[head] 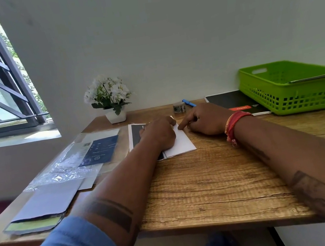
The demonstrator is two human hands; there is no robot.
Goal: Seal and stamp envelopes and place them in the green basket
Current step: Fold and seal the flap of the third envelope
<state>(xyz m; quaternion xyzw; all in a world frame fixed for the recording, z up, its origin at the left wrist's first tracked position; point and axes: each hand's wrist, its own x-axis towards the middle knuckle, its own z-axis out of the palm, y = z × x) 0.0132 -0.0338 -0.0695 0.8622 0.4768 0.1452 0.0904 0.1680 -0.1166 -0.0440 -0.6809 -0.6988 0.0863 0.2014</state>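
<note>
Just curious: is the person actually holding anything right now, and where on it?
Nothing is lifted. The left hand presses flat on the white envelope on the table; the right hand touches its far right edge with the index fingertip.

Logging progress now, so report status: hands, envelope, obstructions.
Left hand flat on white envelope, right hand forefinger pressing its edge. Envelope on desk, not in green basket. Path to basket clear.

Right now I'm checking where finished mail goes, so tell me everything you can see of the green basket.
The green basket is a bright lime, plastic-looking rectangular tray with slotted lattice walls and a cut-out handle in its far end. It sits upright at the table's far right corner by the wall, partly on a black notebook. A flat pale envelope-like sheet lies inside, near the rim. Neither hand touches it.
</note>
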